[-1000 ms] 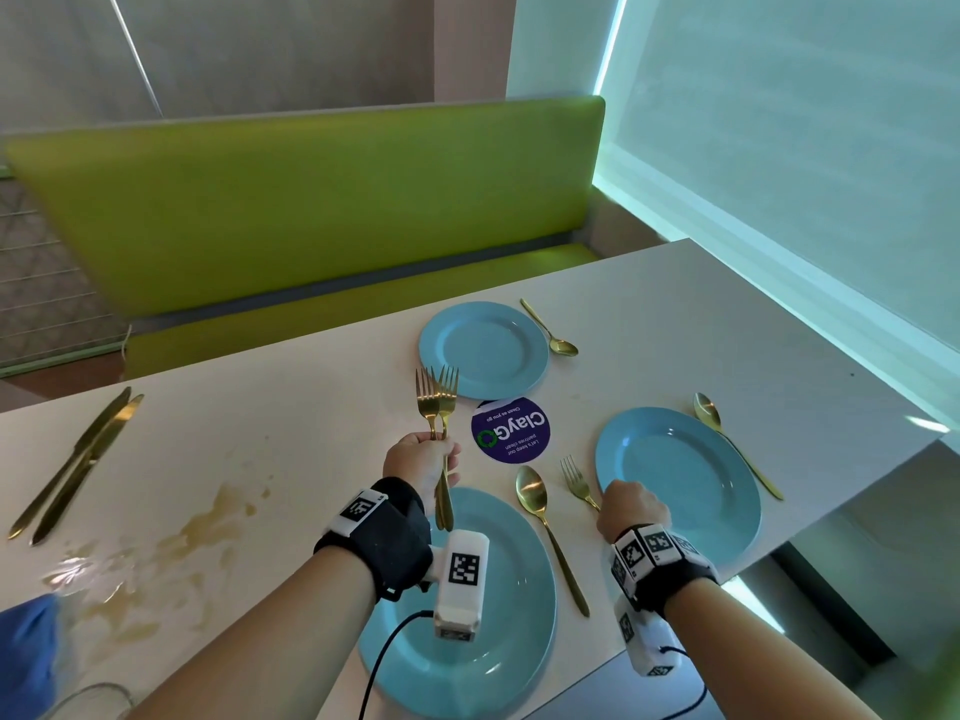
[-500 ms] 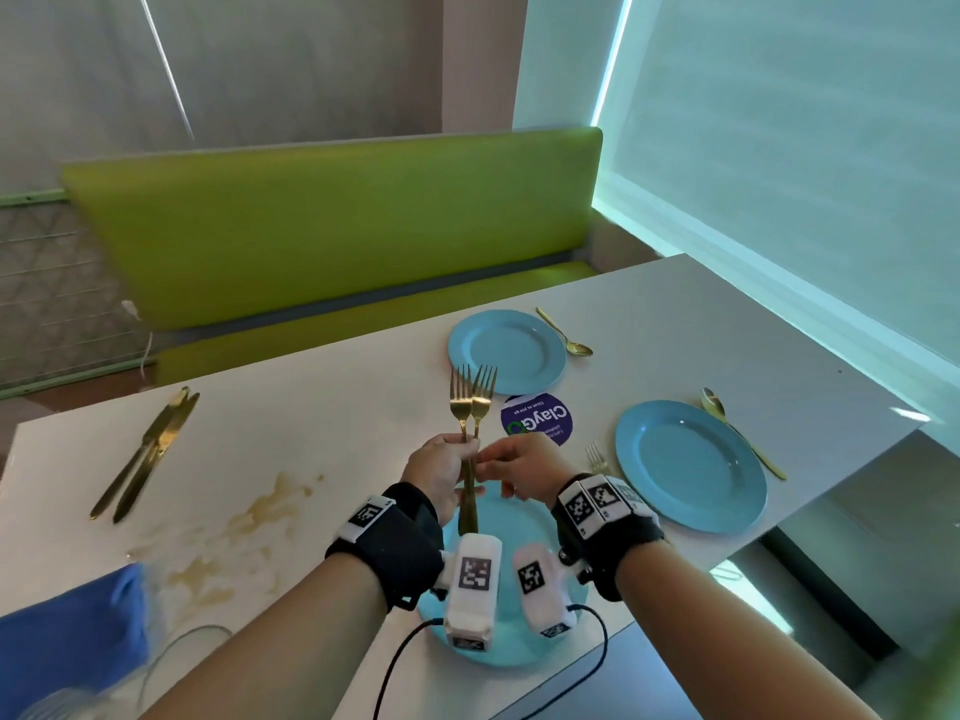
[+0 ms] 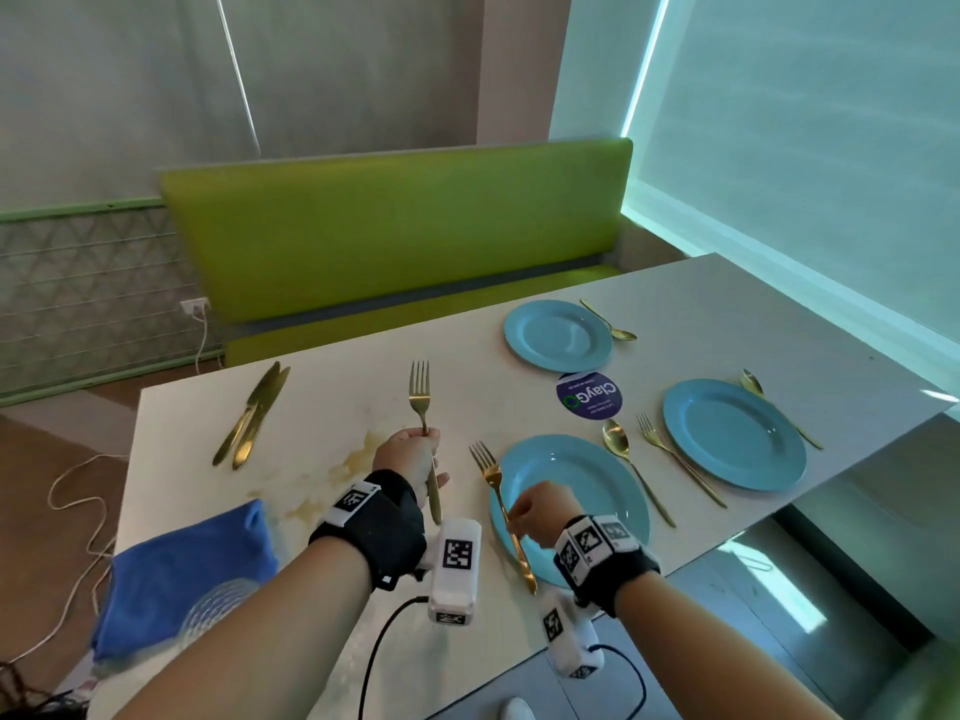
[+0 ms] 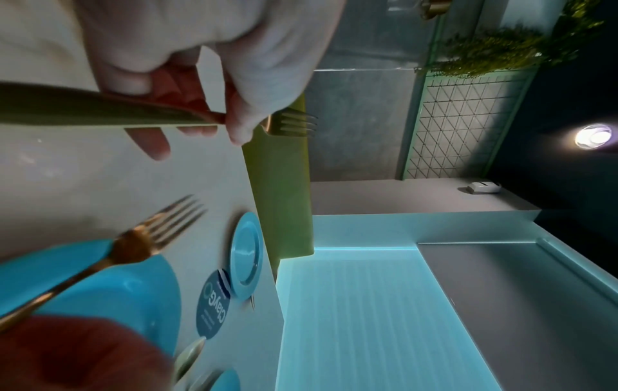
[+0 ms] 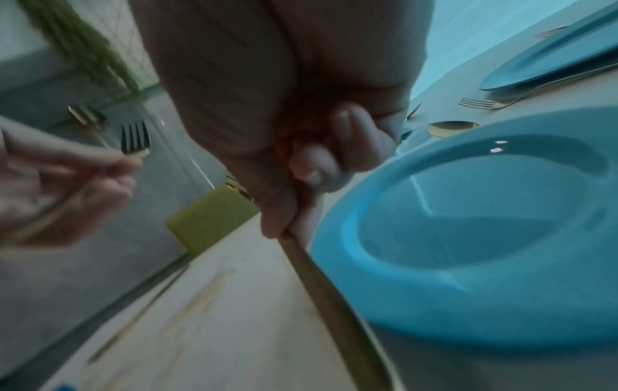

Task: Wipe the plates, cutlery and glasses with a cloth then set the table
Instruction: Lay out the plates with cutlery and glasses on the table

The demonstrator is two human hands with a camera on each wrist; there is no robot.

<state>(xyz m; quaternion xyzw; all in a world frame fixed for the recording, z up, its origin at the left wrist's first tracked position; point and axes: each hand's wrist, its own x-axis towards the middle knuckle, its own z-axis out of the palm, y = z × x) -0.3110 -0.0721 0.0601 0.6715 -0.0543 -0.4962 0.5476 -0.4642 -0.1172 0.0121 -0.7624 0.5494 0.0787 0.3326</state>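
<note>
Upright above the white table (image 3: pixel 467 407), one gold fork (image 3: pixel 420 387) is gripped by the handle in my left hand (image 3: pixel 415 449), tines up; the left wrist view shows its handle (image 4: pixel 100 111) inside the curled fingers. My right hand (image 3: pixel 519 517) pinches a second gold fork (image 3: pixel 485 462), which tilts low along the left rim of the near blue plate (image 3: pixel 587 491). Thumb and fingers close on that handle (image 5: pixel 327 291) in the right wrist view, right beside the plate (image 5: pixel 468 238). A blue cloth (image 3: pixel 182 563) lies at the near left.
Two more blue plates (image 3: pixel 558 335) (image 3: pixel 732 433) lie farther right, with gold spoons and a fork (image 3: pixel 675 459) beside them. Gold knives (image 3: pixel 254 413) lie at the far left. A yellowish spill (image 3: pixel 353 459) stains the table. A glass (image 3: pixel 218 610) overlaps the cloth. A green bench (image 3: pixel 395 231) stands behind.
Both forks were together in my left hand. My right hand has taken one and drawn it right and down to the near plate's rim; my left hand keeps the other.
</note>
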